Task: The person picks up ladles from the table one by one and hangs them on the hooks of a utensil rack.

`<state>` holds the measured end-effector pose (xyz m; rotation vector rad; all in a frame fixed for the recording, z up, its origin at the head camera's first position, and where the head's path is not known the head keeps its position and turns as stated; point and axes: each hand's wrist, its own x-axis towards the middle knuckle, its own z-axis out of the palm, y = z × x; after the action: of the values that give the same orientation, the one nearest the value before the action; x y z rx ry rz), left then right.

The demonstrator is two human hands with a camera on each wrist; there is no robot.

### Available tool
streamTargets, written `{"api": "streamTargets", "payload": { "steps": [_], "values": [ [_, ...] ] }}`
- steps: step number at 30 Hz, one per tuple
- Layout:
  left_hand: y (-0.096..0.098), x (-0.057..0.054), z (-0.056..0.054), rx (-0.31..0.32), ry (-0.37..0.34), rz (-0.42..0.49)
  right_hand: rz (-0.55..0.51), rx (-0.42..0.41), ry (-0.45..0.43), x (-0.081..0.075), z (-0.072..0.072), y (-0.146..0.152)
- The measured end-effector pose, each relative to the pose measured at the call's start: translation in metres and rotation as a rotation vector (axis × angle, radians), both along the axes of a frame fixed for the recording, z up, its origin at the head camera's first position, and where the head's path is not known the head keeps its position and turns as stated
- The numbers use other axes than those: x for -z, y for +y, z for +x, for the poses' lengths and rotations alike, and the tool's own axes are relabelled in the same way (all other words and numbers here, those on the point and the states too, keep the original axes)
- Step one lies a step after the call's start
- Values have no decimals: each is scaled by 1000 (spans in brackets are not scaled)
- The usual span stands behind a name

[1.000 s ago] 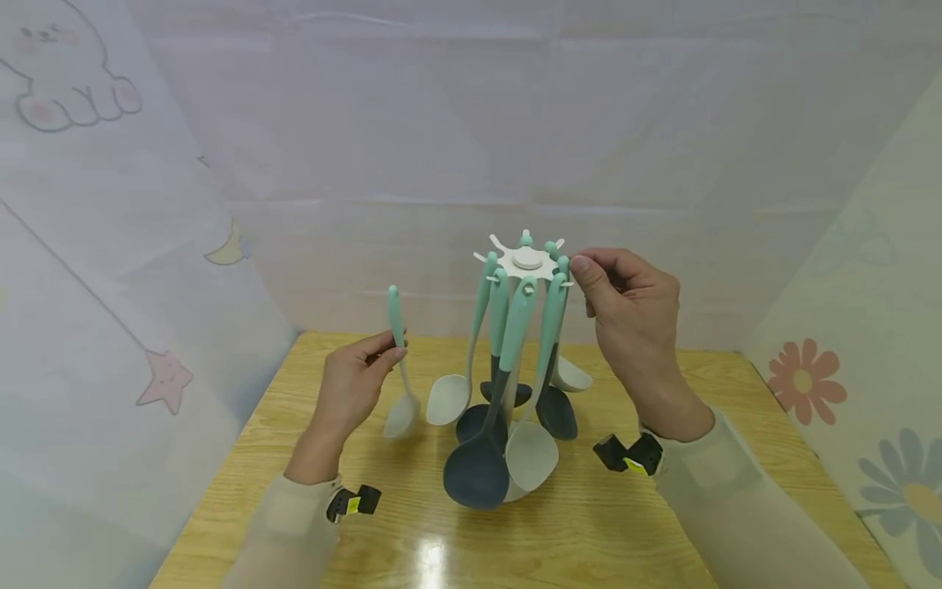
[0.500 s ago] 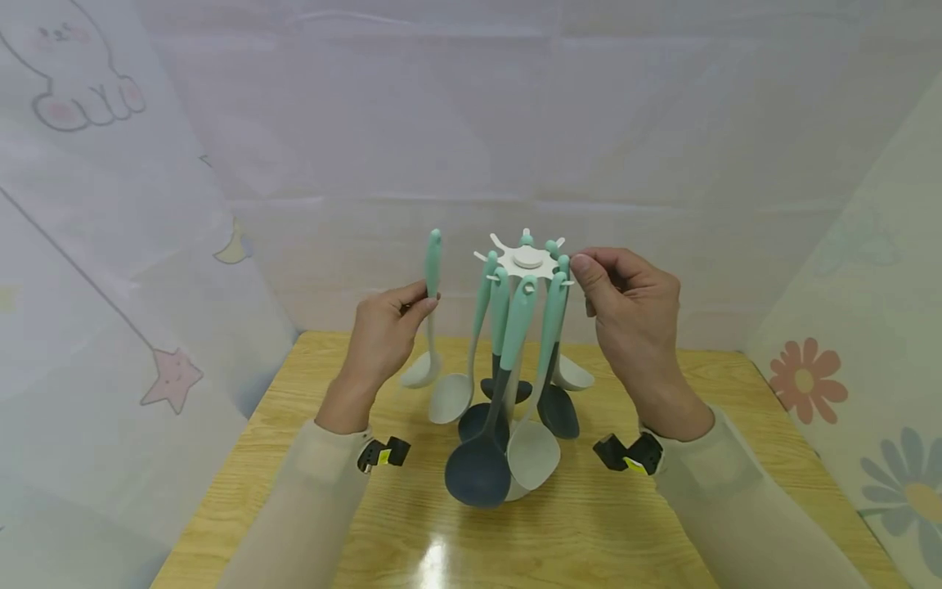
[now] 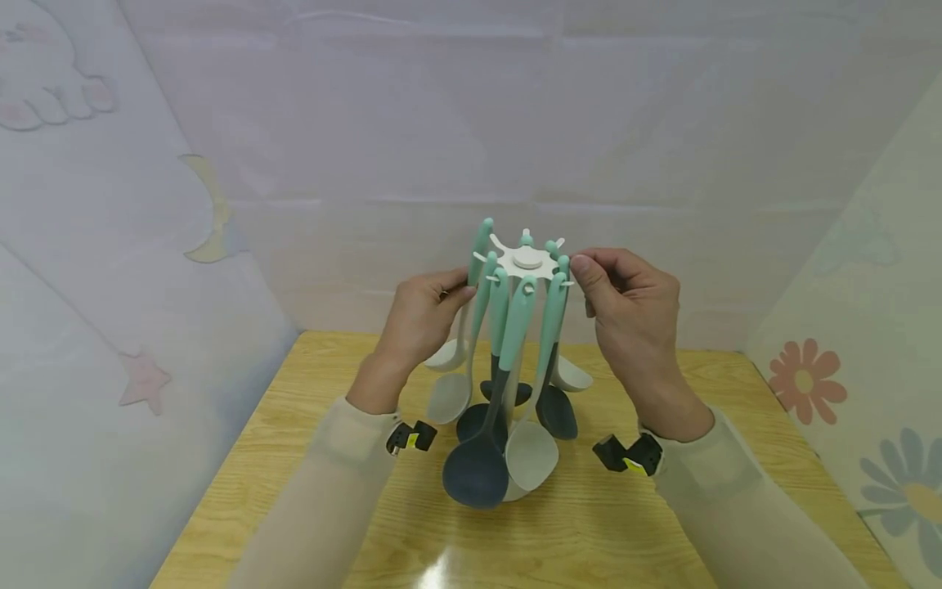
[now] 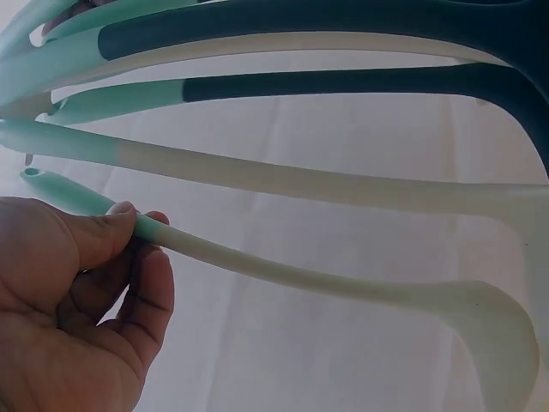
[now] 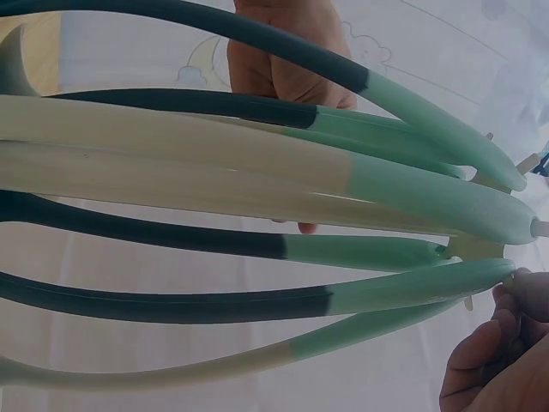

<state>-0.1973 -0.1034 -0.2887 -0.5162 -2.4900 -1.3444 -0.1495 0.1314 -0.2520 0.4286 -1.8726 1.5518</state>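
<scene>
My left hand [image 3: 423, 323] pinches a ladle [image 4: 300, 279] with a mint handle and off-white bowl between thumb and fingers. The ladle hangs nearly upright at the left of a white rotating utensil rack [image 3: 527, 260]; its handle tip is level with the rack's hooks, with a small gap beside a hook in the left wrist view. My right hand [image 3: 636, 303] pinches at the rack's right edge, by a hook and the tip of a dark-headed utensil [image 5: 412, 287]; the fingers partly hide what they grip. Several mint-handled utensils hang round the rack, including a dark ladle [image 3: 477, 473] in front.
The rack stands on a wooden table [image 3: 353, 499], its post mostly hidden by the hanging tools. An off-white spoon [image 3: 449, 398] hangs close to the held ladle. Cloth walls [image 3: 412, 123] enclose the back and sides.
My left hand has lifted the ladle and carried it rightward to the rack, its handle tip now beside the left hooks. My right hand has stayed at the rack's right edge.
</scene>
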Motion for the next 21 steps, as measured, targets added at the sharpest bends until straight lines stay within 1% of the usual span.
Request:
{"api": "streamTargets", "payload": {
  "steps": [7, 12, 17, 21],
  "values": [
    [3, 1, 2, 17, 8, -8, -7, -6, 0, 0, 0, 0],
    [3, 2, 5, 45, 38, -25, -1, 1, 0, 0, 1, 0],
    [2, 4, 5, 80, 83, -43, -4, 0, 1, 0, 1, 0],
    [2, 10, 0, 119, 147, -62, -2, 3, 0, 0, 1, 0]
  ]
}}
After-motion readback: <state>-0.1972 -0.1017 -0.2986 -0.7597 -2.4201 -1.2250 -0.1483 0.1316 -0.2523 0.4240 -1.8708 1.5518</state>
